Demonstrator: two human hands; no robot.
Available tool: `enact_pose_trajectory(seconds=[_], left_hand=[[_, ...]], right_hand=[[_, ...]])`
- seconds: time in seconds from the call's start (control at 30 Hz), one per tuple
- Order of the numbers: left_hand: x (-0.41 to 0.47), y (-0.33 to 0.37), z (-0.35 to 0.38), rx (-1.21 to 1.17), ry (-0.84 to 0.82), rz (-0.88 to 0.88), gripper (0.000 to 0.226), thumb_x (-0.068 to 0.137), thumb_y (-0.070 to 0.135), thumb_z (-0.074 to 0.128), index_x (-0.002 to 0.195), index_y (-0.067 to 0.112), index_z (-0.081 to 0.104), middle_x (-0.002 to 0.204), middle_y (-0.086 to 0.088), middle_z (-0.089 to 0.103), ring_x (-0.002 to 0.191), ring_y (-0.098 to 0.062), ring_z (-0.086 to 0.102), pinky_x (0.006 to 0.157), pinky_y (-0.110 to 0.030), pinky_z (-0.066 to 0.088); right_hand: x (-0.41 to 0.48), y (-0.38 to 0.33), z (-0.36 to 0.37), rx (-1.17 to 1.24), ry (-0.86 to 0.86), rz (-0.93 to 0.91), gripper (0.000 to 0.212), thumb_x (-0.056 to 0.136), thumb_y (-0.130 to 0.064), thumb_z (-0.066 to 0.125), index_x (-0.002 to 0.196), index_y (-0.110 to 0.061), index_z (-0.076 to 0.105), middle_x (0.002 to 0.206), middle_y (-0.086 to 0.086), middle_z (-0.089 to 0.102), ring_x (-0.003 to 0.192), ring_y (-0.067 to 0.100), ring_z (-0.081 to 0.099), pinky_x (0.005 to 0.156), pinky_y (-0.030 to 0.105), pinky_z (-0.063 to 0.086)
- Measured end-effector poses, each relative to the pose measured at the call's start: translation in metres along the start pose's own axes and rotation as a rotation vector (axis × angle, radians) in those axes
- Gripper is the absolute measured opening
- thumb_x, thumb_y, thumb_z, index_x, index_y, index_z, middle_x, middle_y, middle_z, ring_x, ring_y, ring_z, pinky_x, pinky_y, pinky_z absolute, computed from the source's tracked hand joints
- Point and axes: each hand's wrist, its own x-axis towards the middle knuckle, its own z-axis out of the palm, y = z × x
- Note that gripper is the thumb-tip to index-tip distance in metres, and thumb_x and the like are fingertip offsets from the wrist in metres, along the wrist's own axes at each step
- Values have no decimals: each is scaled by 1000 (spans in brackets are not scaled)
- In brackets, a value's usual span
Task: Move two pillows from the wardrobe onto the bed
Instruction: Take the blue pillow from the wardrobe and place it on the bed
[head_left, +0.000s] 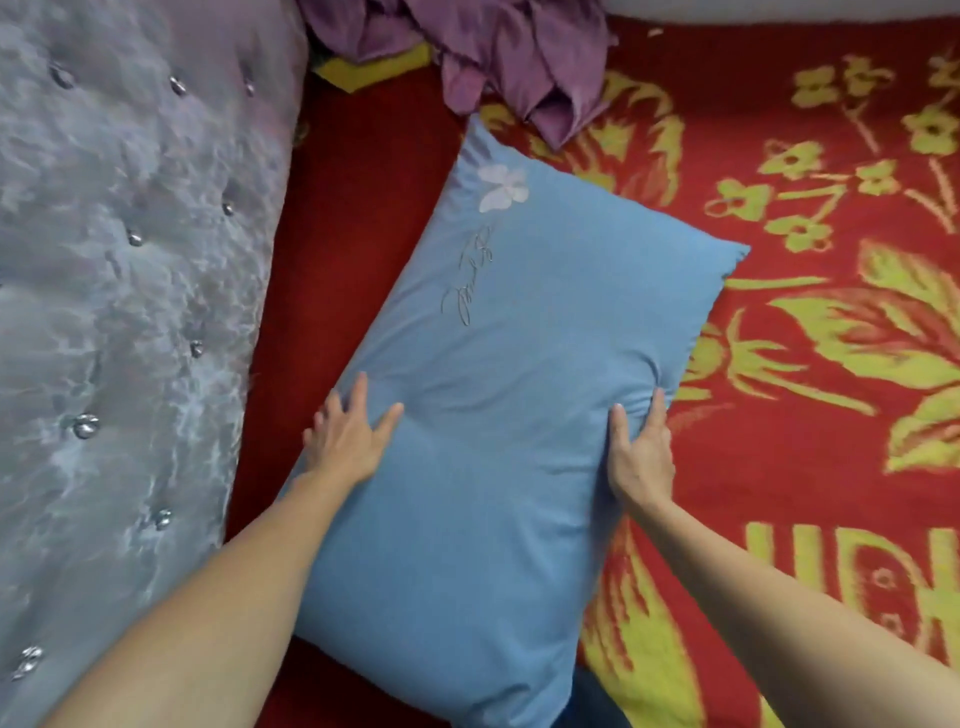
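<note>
From the head camera, a blue pillow is lying on the bed, on top of a red blanket with yellow flowers. The pillow is sitting at a slant, with its far corner pointing to 12 o'clock and its near end coming down to 6 o'clock. A small white butterfly is sewn near the top corner.

The left hand is resting flat on the pillow's left edge, at about 9 o'clock from the pillow's middle. Its grip is apart, with the fingers spread wide and pressing down, not pinching anything. The right hand is at the pillow's right edge, at about 3 o'clock. Its fingers are lying along the side, and the cloth is bunching a little there. I cannot tell if its grip is clamped on the cloth or only pushing.

A grey padded headboard with shiny buttons is standing at 9 o'clock, just beside the pillow. A crumpled purple cloth is lying at 12 o'clock, touching the pillow's top corner.

I think the person is setting this pillow in place. To do it well, both hands should be pushing evenly, turning the pillow so it is lying straight along the headboard. It should be kept off the purple cloth. Only one pillow is showing here, so a second one may be left to bring.
</note>
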Motion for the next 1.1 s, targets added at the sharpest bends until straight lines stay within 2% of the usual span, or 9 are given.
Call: enact_pose_trajectory(seconds=[0.1,0.17,0.3,0.5,0.6,0.7,0.87,1.0,1.1], left_hand=[[15,-26,5,-280,-128,-193,91,78,78,40,149,32,7,153,-19,27,138,-39,30,114,-53,22],[10,-32,3,-439,-136,-237,101,68,84,45,148,30,16,151,-14,35,136,-36,35,114,-50,25],[-22,-14,-17,-474,83,-168,93,56,86,47,130,30,41,128,-8,61,117,-34,55,102,-49,40],[-40,2,-72,-511,394,48,86,64,71,57,136,26,39,128,-11,59,119,-31,53,102,-52,40],[-29,2,-105,-594,482,67,85,60,72,55,131,28,41,126,-10,60,117,-30,56,100,-50,43],[-5,3,-131,-523,547,25,86,59,70,52,132,26,42,127,-10,60,118,-31,55,101,-49,41],[68,6,-167,-644,495,65,99,51,64,53,137,19,37,133,-16,54,121,-32,52,104,-49,41],[140,3,-174,-623,475,137,94,66,52,66,144,13,30,145,-18,42,132,-32,42,111,-46,34],[173,-11,-139,-532,342,112,95,73,61,62,148,18,21,152,-15,33,138,-31,33,115,-47,28]], right_hand=[[-3,-6,18,88,31,125,73,90,-61,42,149,-35,7,141,26,42,124,43,46,103,47,35],[-3,-9,19,101,44,140,76,89,-63,44,149,-35,8,139,26,45,124,42,46,103,47,35],[-18,-28,10,136,126,100,79,85,-61,54,148,-36,14,141,18,46,122,39,49,100,47,38],[-22,-90,-10,209,197,-107,76,83,-55,59,146,-40,19,144,11,44,121,35,51,96,46,41],[1,-140,-15,201,191,-196,74,82,-57,59,145,-39,24,137,14,49,118,35,53,95,46,42],[33,-194,-8,172,132,-262,74,81,-61,56,144,-41,23,131,16,50,116,36,53,95,46,42],[96,-267,20,174,41,-361,74,82,-60,54,146,-40,21,131,18,46,118,38,50,101,42,39],[144,-294,44,160,14,-404,77,80,-61,55,146,-39,21,136,18,42,124,37,46,106,40,35],[168,-286,66,65,-48,-422,78,80,-66,53,147,-41,19,147,20,30,131,39,37,111,43,29]])
